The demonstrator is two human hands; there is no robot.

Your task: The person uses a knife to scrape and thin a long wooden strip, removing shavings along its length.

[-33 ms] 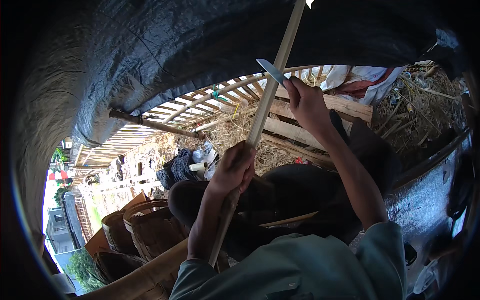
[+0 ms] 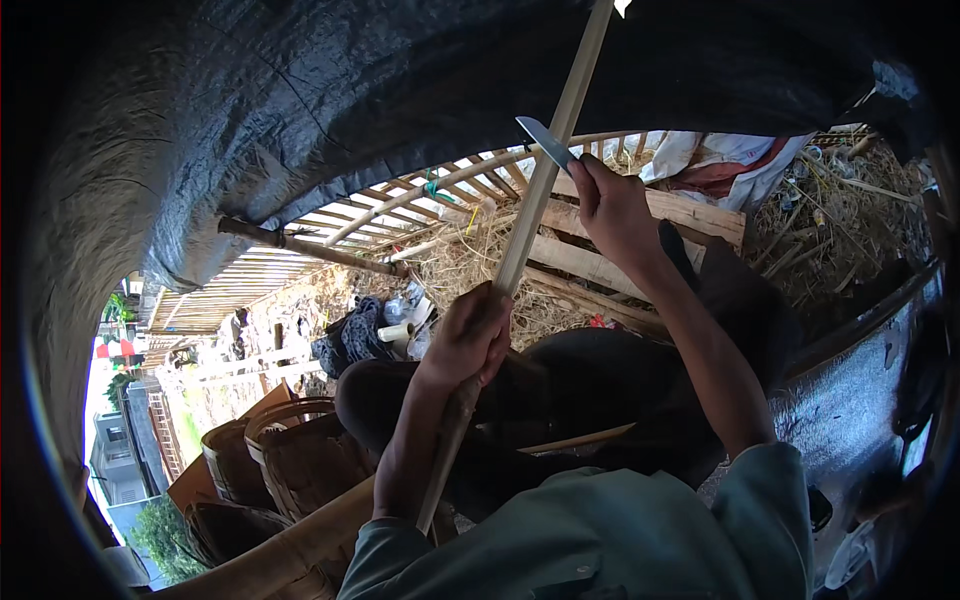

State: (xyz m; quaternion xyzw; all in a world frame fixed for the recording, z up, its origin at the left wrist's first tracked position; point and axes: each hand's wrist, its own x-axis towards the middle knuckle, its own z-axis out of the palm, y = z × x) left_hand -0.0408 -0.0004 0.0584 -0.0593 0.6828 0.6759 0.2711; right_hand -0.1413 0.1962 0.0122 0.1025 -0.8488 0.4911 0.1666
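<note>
A long, pale split bamboo strip (image 2: 530, 215) runs slantwise from beside my left forearm up past the top of the view. My left hand (image 2: 466, 335) is wrapped round it at about mid-length, above my dark-clad knees. Higher up, my right hand (image 2: 617, 208) closes round a knife, whose handle is mostly hidden in the fingers. The short, light-coloured knife blade (image 2: 543, 139) lies across the strip, its tip sticking out to the left. Whether the edge bites into the bamboo I cannot tell.
Dark tarpaulin (image 2: 330, 90) hangs low overhead. Beyond my knees are a wooden slatted pallet (image 2: 590, 264), straw-like litter (image 2: 470, 262) and white sacks (image 2: 720, 165). A bamboo slat fence (image 2: 230, 290) stands behind. Woven baskets (image 2: 305, 455) and a thick bamboo pole (image 2: 300, 545) are at lower left.
</note>
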